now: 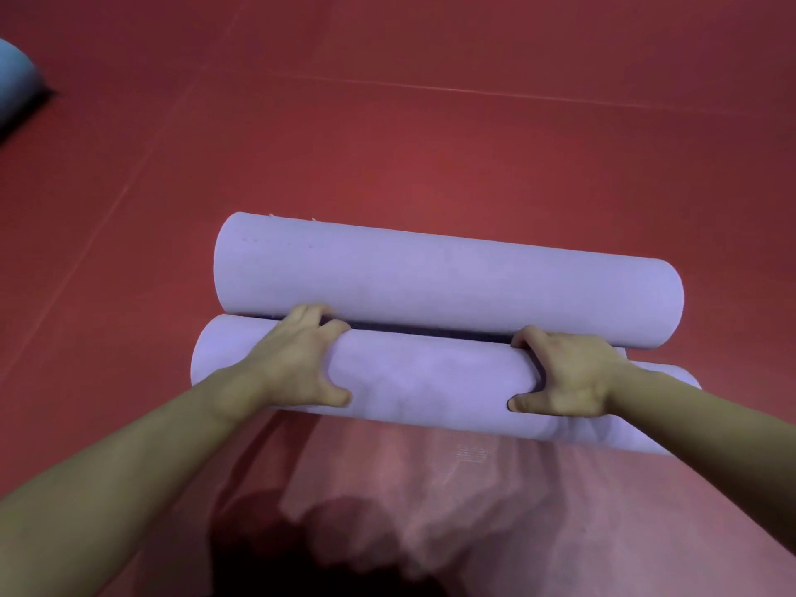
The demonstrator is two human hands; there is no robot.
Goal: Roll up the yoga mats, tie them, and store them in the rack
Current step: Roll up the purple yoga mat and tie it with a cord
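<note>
The left hand [301,359] is curled over the nearer lavender rolled foam yoga mat [430,381]. Its fingers [310,314] hook over the top into the dark slot behind the roll, and its thumb is spread wide on the face toward the person. The right hand [568,377] grips the same roll the same way, further along. Its fingers dip into the slot and its thumb [523,402] points inward along the near face. Both hands span about half the roll's girth, with the palms laid on the foam.

The roll is a smooth, matte, pale purple cylinder lying crosswise in front of the person. Its left end is clear, and its right end runs under the right forearm. Just behind it lies the farther lavender rolled foam yoga mat [448,282], parallel and of the same colour and thickness. It is shifted slightly right, with a narrow dark strip [430,333] between the two. I cannot tell whether they are two separate mats or one mat rolled from both ends.

Both rolls rest on the red seamed floor [430,122]. A blurred pink fabric [452,489] hangs below the hands at the near edge. A rounded blue object [17,79] sits far off at the upper left, cut by the frame.
</note>
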